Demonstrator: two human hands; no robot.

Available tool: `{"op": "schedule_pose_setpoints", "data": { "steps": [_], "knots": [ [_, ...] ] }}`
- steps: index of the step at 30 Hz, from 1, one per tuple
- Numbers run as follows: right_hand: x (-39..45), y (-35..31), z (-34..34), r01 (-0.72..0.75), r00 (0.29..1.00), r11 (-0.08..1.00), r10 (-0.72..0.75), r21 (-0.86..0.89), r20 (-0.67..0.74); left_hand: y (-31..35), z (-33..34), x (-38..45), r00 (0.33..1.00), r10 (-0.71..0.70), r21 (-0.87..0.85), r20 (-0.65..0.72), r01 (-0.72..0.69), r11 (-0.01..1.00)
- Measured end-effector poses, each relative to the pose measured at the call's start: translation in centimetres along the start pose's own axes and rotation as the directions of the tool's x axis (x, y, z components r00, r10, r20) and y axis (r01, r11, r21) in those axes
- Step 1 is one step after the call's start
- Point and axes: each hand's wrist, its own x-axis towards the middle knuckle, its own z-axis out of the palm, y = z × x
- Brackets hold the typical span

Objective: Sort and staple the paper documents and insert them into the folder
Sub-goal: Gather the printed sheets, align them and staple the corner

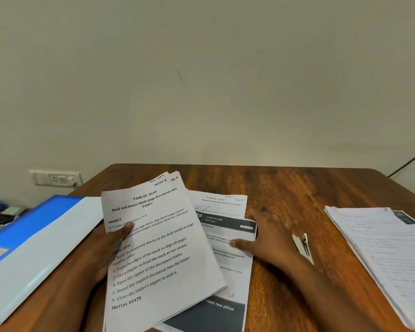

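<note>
My left hand [106, 245] holds a small stack of printed sheets [163, 248] above the wooden desk, thumb on the top page headed "TASK ID: 3649". Under and to the right lie loose sheets [228, 238], one with a dark "LIVING ROOM" banner. My right hand [266, 238] rests on their right edge, fingers spread, thumb on the banner sheet. A small silver stapler [303, 245] lies on the desk right of that hand. A blue and white folder [31, 245] lies at the left.
Another pile of printed papers [388, 255] sits at the desk's right side. A wall socket [55, 178] is behind the desk's [285, 188] left corner, with clutter [3, 214] beyond the folder. A dark cable [410, 161] hangs at the far right.
</note>
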Motion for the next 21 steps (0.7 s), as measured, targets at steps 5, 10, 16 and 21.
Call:
{"op": "schedule_pose_setpoints", "data": {
  "steps": [5,10,16,21],
  "knots": [
    [0.5,0.7,0.6,-0.052,0.997,0.941,0.068,0.335,-0.037,0.2,0.6,-0.6,0.994,-0.031,-0.018,0.102,0.033,0.999],
    [1.0,0.8,0.7,-0.046,0.980,0.806,0.153,0.590,-0.131,0.2,0.4,-0.6,0.994,-0.026,0.017,0.110,0.025,1.000],
    [1.5,1.2,0.1,-0.086,0.938,0.583,0.320,0.808,-0.131,0.3,0.1,-0.6,0.985,-0.040,0.056,0.167,0.031,0.998],
    [1.9,1.7,0.1,-0.100,0.923,0.457,0.374,0.884,-0.088,0.5,0.4,-0.9,0.982,-0.027,0.024,0.188,0.023,0.999]
  ]
}}
